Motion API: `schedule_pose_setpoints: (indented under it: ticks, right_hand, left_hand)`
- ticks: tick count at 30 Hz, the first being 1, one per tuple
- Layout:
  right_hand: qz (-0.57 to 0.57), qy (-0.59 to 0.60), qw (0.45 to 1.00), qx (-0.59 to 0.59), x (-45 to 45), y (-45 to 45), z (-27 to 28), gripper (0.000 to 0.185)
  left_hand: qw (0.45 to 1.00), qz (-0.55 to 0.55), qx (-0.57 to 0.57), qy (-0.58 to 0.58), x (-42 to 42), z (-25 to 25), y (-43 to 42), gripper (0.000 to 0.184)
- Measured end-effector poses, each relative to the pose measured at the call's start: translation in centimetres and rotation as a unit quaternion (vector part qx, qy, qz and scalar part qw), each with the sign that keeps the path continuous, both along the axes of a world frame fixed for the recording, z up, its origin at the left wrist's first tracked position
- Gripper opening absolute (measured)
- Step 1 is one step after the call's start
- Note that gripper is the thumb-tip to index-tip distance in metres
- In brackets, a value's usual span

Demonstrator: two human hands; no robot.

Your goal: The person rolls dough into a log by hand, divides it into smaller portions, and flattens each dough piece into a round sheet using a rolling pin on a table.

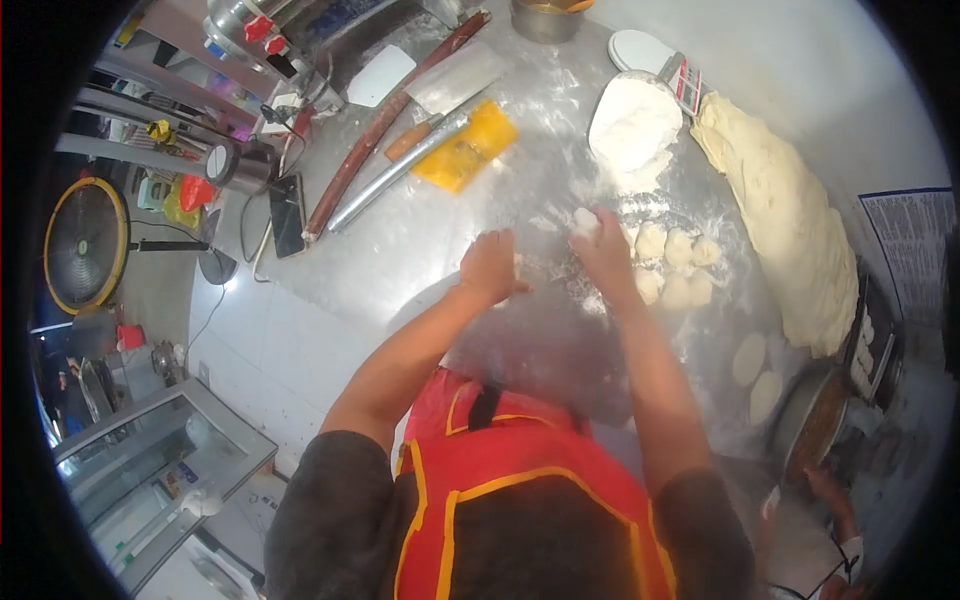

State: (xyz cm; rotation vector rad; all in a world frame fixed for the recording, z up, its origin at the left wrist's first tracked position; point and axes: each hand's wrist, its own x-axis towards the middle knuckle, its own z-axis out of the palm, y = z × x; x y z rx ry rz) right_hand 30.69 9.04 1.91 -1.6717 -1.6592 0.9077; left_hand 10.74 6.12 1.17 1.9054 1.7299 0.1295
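Observation:
In the head view my right hand (605, 258) grips a small white dough ball (585, 222) over the floured metal worktable (560, 130). My left hand (487, 268) is closed low over the table, to the left of it. A pale bit shows beside its fingers, but what they hold is hidden. Right of my right hand sit several dough pieces (678, 248) in loose rows. Beyond them lies a long mass of dough (785, 225). A heap of white flour (635, 120) spreads at the far side.
A long brown rolling pin (375, 130), a metal rod (395, 172), a yellow scraper (467, 147) and a phone (287, 215) lie to the left. Two flat dough rounds (757, 378) are at right. Another person's hand (832, 490) is near a round pan (815, 425).

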Motion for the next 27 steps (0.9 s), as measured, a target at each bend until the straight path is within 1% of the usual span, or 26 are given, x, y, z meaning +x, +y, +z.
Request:
schedule_pose_setpoints:
  ticks: [1, 2, 4, 5, 7, 8, 10, 11, 12, 13, 14, 16, 17, 19, 20, 23, 26, 27]
  right_hand:
    - [0.005, -0.113, 0.989, 0.090, -0.2, 0.7, -2.3, 0.053]
    - [0.022, -0.169, 0.984, 0.045, -0.6, 1.1, -2.4, 0.052]
    - [0.055, -0.278, 0.958, -0.046, -1.6, 1.4, -1.6, 0.051]
    - [0.069, -0.314, 0.947, -0.010, -1.7, 1.5, -0.9, 0.051]
    - [0.095, -0.385, 0.916, 0.061, -1.5, 1.2, 0.1, 0.052]
    - [0.098, -0.323, 0.938, 0.079, -1.5, 0.8, 0.1, 0.052]
    - [0.104, -0.195, 0.969, 0.110, -1.3, -0.7, 0.2, 0.053]
    - [0.103, -0.088, 0.991, 0.017, -1.4, -1.3, 0.3, 0.053]
    - [0.098, 0.022, 0.992, -0.075, -1.7, -1.9, 0.8, 0.054]
    - [0.091, 0.132, 0.973, -0.166, -1.9, -2.5, 1.2, 0.055]
    - [0.120, 0.162, 0.962, -0.183, -1.8, -3.0, 1.5, 0.056]
    - [0.181, 0.223, 0.934, -0.212, -1.9, -3.5, 2.1, 0.059]
    - [0.139, 0.257, 0.925, -0.243, -1.9, -3.8, 2.6, 0.057]
    - [0.049, 0.322, 0.895, -0.304, -1.6, -4.6, 3.7, 0.054]
    - [0.046, 0.314, 0.902, -0.294, -1.3, -4.9, 3.7, 0.051]
    - [0.050, 0.273, 0.923, -0.266, -0.7, -6.1, 3.2, 0.043]
    - [0.064, 0.214, 0.946, -0.235, -0.5, -6.6, 2.9, 0.040]
    - [0.066, 0.204, 0.950, -0.227, -0.4, -6.8, 2.8, 0.041]
  left_hand:
    - [1.000, -0.006, 0.003, 0.003, -0.1, -0.2, -0.3, 0.068]
    - [1.000, -0.010, 0.004, 0.005, -0.1, -0.3, -0.7, 0.073]
    - [1.000, -0.001, 0.019, -0.016, -0.8, 0.3, -1.4, 0.067]
    - [0.999, 0.003, 0.030, -0.026, -1.3, 0.5, -1.4, 0.064]
    - [0.999, 0.010, 0.040, 0.005, -1.9, -0.4, -1.7, 0.061]
    - [0.999, 0.015, 0.047, 0.020, -2.1, -0.9, -1.7, 0.059]
    - [0.997, -0.010, 0.044, -0.060, -2.5, -0.8, -1.9, 0.051]
    - [0.994, -0.026, 0.042, -0.101, -2.5, -0.7, -2.0, 0.047]
    - [0.990, -0.046, 0.044, -0.123, -2.0, -0.2, -2.1, 0.047]
    - [0.986, -0.065, 0.045, -0.144, -1.2, 0.8, -2.2, 0.047]
    - [0.982, -0.083, 0.047, -0.166, -0.5, 1.3, -2.4, 0.046]
    - [0.962, -0.109, 0.058, -0.243, 0.4, 1.0, -1.9, 0.047]
    - [0.950, -0.121, 0.063, -0.280, 0.6, 0.9, -1.8, 0.048]
    - [0.976, -0.057, -0.021, -0.210, 1.1, 2.9, -2.0, 0.053]
    - [0.983, -0.025, -0.062, -0.173, 1.4, 3.6, -2.0, 0.055]
    - [0.974, -0.094, -0.078, -0.189, 1.5, 2.7, -2.1, 0.060]
    - [0.983, -0.114, -0.087, -0.119, 2.6, 1.8, -2.5, 0.059]
    - [0.983, -0.115, -0.075, -0.121, 2.7, 1.6, -2.7, 0.055]
